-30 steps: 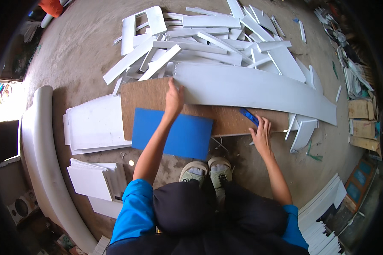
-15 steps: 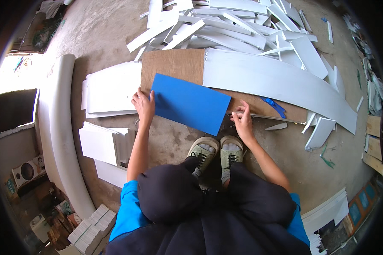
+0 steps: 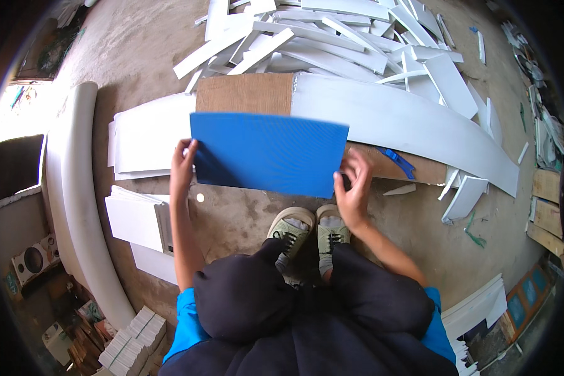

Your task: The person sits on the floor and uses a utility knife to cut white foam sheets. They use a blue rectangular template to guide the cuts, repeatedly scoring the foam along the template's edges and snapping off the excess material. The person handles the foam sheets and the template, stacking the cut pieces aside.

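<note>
A blue rectangular sheet (image 3: 266, 153) is held up in front of me, its long sides nearly level. My left hand (image 3: 183, 164) pinches its left edge, with some fingers hidden behind it. At the right edge, my right hand (image 3: 355, 188) has its thumb against the sheet and its fingers bent beside the edge. Behind the sheet lies a brown wooden board (image 3: 244, 91), partly covered by it. A blue cutter-like tool (image 3: 398, 161) rests on the board's right part, beyond my right hand. A long white sheet (image 3: 395, 109) overlaps the board.
Loose white strips (image 3: 332, 47) are heaped past the board. Left of me are a stack of white sheets (image 3: 135, 216) and a long pale roll (image 3: 84, 200). My shoes (image 3: 291, 229) stand close below the blue sheet. Bundled white strips (image 3: 131, 341) sit at lower left.
The blue sheet has turned from a slant to nearly level, its right end rising toward me. My right hand has come onto its right edge; my left hand has shifted left with it.
</note>
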### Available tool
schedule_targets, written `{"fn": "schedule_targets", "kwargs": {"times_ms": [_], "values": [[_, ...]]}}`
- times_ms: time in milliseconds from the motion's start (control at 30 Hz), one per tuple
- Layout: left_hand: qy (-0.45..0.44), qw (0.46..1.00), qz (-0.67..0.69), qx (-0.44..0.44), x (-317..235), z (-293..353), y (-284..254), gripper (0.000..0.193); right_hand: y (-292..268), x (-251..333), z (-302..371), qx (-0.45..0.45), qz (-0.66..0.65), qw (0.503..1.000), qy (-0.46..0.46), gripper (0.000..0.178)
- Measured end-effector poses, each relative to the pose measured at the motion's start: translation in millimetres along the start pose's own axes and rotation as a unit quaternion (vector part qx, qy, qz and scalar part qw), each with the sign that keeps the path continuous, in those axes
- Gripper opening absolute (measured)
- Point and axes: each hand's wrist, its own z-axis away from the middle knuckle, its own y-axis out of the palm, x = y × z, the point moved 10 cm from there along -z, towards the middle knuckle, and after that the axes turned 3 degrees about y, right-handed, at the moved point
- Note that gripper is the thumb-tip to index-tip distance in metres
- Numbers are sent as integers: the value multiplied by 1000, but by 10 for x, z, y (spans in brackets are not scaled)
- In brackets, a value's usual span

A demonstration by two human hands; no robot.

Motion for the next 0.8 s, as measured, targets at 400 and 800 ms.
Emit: {"fn": "schedule_targets", "kwargs": {"times_ms": [400,800], "values": [[142,982,-96,74,-728,-789,1969,43,-1679,-303,-1007,-137,326,935,-35,45],[-48,984,44,167,-520,-726,2413,57,-1292,-794,-282,59,417,907,-22,45]]}}
